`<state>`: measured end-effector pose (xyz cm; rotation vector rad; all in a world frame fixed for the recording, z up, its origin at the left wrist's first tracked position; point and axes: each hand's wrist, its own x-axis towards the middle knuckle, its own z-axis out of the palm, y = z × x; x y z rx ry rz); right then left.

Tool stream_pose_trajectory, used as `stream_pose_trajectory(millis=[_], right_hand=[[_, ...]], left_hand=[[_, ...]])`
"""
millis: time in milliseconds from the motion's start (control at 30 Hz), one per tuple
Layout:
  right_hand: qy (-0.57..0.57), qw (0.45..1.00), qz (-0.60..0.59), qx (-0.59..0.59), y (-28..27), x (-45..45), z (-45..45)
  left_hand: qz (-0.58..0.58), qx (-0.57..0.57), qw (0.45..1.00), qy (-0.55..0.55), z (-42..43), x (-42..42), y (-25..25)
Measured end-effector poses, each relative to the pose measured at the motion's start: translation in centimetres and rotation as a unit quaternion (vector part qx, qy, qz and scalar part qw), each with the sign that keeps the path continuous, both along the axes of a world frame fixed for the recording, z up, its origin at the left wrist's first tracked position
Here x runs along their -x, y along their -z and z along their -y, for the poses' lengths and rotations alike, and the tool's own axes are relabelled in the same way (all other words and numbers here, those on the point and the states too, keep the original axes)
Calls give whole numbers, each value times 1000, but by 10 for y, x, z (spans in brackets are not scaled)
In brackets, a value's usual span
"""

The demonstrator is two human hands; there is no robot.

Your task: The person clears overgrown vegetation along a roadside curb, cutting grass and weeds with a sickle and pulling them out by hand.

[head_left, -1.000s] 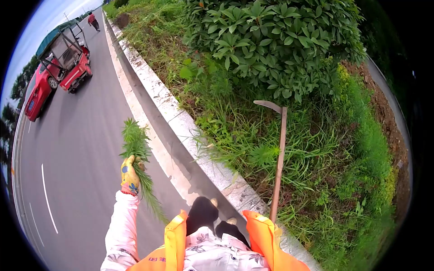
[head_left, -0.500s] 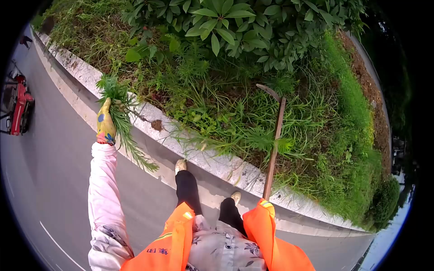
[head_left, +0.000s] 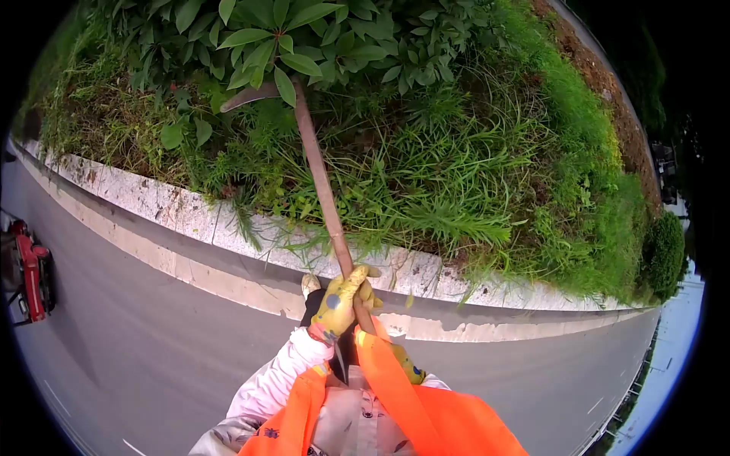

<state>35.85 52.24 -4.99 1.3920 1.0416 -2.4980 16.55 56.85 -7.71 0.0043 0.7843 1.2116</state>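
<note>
A wooden-handled sickle (head_left: 323, 182) reaches from my body up over the weeds, its curved blade (head_left: 251, 96) beside the leafy bush. In its yellow glove, my left hand (head_left: 342, 302) is wrapped round the lower part of the handle. My right hand (head_left: 409, 366), also gloved in yellow, shows only in part behind the orange vest; its fingers are hidden. Grass and weeds (head_left: 456, 182) lie right of the handle, inside the white curb.
The leafy bush (head_left: 342, 45) overhangs the verge. A pale stone curb (head_left: 175, 205) borders the grey road (head_left: 182, 342). At the far left is a red vehicle (head_left: 32, 273). A rounded shrub (head_left: 664, 254) stands at the right.
My left hand has let go of the pulled weeds, moved right and closed on the sickle handle. The blade has swung left to the bush. The view has turned toward the verge.
</note>
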Motion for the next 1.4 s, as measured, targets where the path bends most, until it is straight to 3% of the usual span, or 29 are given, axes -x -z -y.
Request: stream_pose_trajectory(millis=[33, 67, 100, 133, 200, 267, 400, 467, 567, 667, 767, 800, 833, 900, 1000, 1033, 1133, 1167, 1233, 1300, 1333, 1367, 1400], right_hand=[[-24, 999, -21, -37, 7, -2, -15], [-112, 963, -25, -243, 15, -3, -41], [-78, 950, -53, -298, 39, -4, -56], [-188, 876, 35, -442, 14, 11, -94], [-240, 730, 103, -631, 56, 16, -141], [-243, 685, 204, -656, 70, 23, -192], [-308, 617, 444, -572, 132, -10, -271], [-311, 633, 518, -485, 131, -25, -288], [-346, 714, 512, -330, 141, -50, -296], [-282, 748, 510, -318, 173, -64, -256], [-114, 783, 502, -349, 231, -75, -194], [12, 843, 466, -269, 216, -67, -193], [145, 870, 432, -186, 202, -59, -192], [293, 898, 310, -113, 137, -40, -197], [395, 838, 286, -244, 28, -11, -220], [415, 836, 239, -267, 12, -35, -232], [508, 738, 217, -387, -41, -6, -272], [507, 736, 216, -393, -43, -8, -276], [500, 713, 5, -491, -30, -14, -281], [272, 833, 235, -420, 19, -13, -290], [-78, 817, 386, -421, 54, -28, -296], [-319, 698, 460, -447, 43, 0, -290], [-378, 654, 445, -481, 52, 9, -292]], left_hand=[[-48, 35, 997, -42, 0, 2, -5], [-97, 68, 990, -83, 2, 8, -7], [-115, 74, 985, -106, 8, 18, -1], [-158, 99, 974, -127, 12, 26, -14], [-205, 95, 962, -155, 20, 38, -10], [-222, 65, 958, -171, 16, 43, -11], [-261, 12, 951, -166, -29, 51, -35], [-289, -53, 944, -149, -54, 65, -33], [-302, -61, 941, -138, -86, 93, -10], [-288, -67, 948, -119, -108, 117, 29], [-285, -53, 951, -105, -117, 119, 68], [-284, -57, 953, -86, -120, 119, 74], [-296, -57, 952, -61, -123, 118, 77], [-304, -56, 951, -14, -126, 119, 72], [-269, -53, 961, 25, -135, 117, 70], [-251, -47, 967, 29, -134, 109, 70], [-241, -64, 967, 54, -148, 99, 69], [-232, -58, 970, 40, -150, 96, 67], [-225, -56, 972, 30, -153, 94, 67], [-201, -61, 978, 18, -152, 95, 69], [-201, -68, 977, 22, -149, 97, 67], [-219, -65, 973, 20, -148, 99, 66], [-235, -61, 970, 16, -150, 102, 65]])
